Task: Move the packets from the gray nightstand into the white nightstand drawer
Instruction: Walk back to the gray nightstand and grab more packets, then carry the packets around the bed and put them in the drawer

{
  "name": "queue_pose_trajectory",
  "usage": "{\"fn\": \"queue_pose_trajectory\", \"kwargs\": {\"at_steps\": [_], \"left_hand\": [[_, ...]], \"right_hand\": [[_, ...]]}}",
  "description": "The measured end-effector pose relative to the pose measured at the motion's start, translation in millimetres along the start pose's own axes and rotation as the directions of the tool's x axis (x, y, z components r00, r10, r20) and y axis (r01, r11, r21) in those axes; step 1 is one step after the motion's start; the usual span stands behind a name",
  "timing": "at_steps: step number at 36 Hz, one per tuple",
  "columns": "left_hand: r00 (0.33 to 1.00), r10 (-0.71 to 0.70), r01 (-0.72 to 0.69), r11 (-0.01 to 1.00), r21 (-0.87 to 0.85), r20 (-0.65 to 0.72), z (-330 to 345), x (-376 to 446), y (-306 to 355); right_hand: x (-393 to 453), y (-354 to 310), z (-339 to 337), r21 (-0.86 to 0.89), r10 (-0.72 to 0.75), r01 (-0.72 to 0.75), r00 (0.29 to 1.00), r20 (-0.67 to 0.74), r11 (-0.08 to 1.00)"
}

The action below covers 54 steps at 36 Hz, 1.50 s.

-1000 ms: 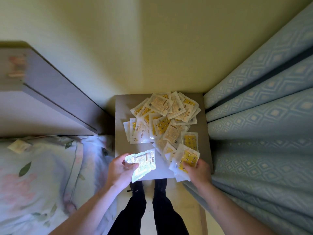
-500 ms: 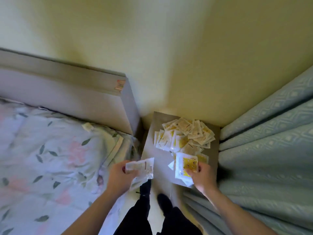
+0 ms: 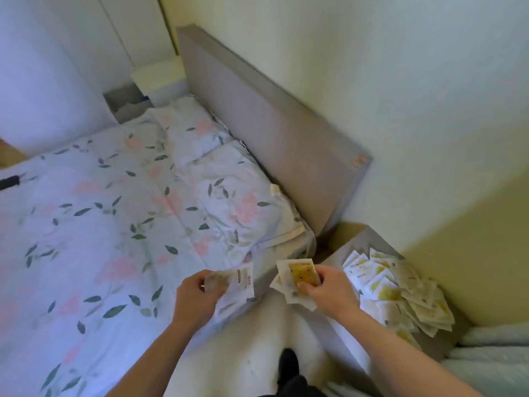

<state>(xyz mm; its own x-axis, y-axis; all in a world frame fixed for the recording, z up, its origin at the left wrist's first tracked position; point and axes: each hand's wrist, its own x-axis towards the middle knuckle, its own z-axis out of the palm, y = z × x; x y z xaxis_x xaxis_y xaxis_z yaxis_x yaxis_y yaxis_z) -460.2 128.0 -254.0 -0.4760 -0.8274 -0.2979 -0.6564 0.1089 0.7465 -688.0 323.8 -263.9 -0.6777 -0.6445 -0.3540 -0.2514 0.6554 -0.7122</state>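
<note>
White nightstand [image 3: 160, 77] partly behind the headboard [image 3: 272, 133].

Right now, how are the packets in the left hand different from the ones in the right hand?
The packets in the left hand look pale and whitish, with a thin reddish mark; the packets in the right hand show a bright yellow face on top. The left hand holds its bunch near the bed, the right hand beside the gray nightstand. Both bunches are gripped off the pile.

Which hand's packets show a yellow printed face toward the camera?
The right hand: its packets show a yellow panel on top, while the left hand holds a pale, mostly white packet.
</note>
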Motion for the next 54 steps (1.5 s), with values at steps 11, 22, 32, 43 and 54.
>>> {"fn": "queue_pose_trajectory", "kwargs": {"at_steps": [11,22,32,43,54], "left_hand": [[0.902,-0.24,0.157,0.957,-0.243,-0.36,-205,-111,-163],[0.735,-0.353,0.179,0.924,-0.337,-0.578,-379,-242,-311],[0.542,-0.498,0.127,0.844,-0.52,-0.677,-487,-328,-415],[0.207,-0.707,0.155,0.706,-0.691,-0.676,-606,-400,-539],[-0.09,-0.79,0.09,0.6,-0.795,-0.606,-697,-505,-653]], "right_hand": [[-51,-175,180,-0.137,-0.316,0.365,0.905,0.284,0.921],[-169,-327,377,-0.01,-0.48,0.552,0.734,0.48,0.834],[-253,-458,530,0.042,-0.571,0.728,0.498,0.652,0.684],[-345,-579,737,0.188,-0.561,0.798,0.213,0.8,0.572],[-486,-678,932,0.282,-0.448,0.858,-0.07,0.891,0.429]]}}
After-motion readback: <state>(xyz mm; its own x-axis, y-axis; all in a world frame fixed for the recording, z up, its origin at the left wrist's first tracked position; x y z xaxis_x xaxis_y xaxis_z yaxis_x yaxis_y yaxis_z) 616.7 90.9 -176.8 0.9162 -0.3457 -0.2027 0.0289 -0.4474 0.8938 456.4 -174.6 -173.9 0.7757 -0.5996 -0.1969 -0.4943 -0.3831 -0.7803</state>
